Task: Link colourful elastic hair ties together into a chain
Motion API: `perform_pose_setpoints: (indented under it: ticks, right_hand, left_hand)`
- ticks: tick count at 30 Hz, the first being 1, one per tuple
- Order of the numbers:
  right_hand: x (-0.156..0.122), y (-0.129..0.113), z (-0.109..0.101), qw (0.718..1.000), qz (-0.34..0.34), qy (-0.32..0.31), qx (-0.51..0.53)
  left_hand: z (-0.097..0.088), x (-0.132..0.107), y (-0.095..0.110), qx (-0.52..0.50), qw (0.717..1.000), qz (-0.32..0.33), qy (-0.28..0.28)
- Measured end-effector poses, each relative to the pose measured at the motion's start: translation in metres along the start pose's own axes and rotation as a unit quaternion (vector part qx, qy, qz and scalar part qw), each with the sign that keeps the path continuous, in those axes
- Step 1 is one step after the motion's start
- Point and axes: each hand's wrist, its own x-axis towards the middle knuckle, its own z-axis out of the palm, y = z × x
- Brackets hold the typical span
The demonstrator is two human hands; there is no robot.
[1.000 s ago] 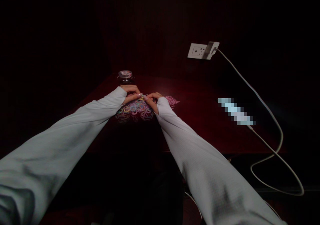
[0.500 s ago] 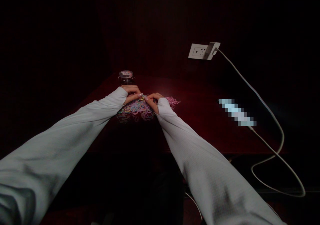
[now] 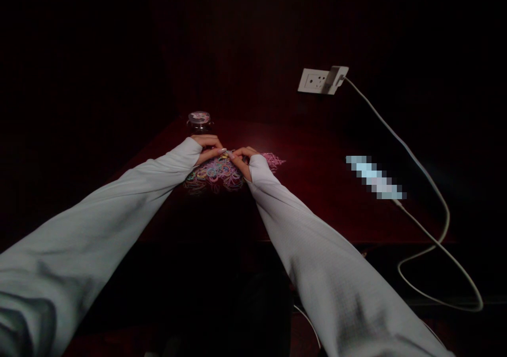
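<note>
Both my arms, in pale long sleeves, reach out over a dark red table (image 3: 317, 188). My left hand (image 3: 208, 148) and my right hand (image 3: 242, 157) meet fingertip to fingertip above a heap of small pastel rubber bands (image 3: 212, 175). The fingers of both hands are curled and pinched together over the heap; what they pinch is too small to make out. A further pink clump of bands (image 3: 273, 160) lies just right of my right hand. A small clear jar with a lid (image 3: 198, 121) stands right behind my left hand.
A white wall socket (image 3: 312, 80) with a charger plugged in sits on the dark wall at the back right. Its white cable (image 3: 431, 198) runs down to a blurred-out device (image 3: 374, 177) on the table's right side, then loops past the table's front edge. The surroundings are very dark.
</note>
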Motion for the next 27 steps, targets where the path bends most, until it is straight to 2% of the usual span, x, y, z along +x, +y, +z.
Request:
perform_pose_setpoints:
  ticks: [14,27]
  right_hand:
    - [0.0,0.002,0.001,1.0,-0.008,-0.009,-0.004]
    - [-0.002,-0.009,-0.002,1.0,0.001,-0.014,-0.011]
  left_hand:
    - [-0.001,0.001,-0.004,0.003,1.0,0.015,-0.005]
    - [-0.001,0.002,-0.004,0.008,1.0,0.009,-0.01]
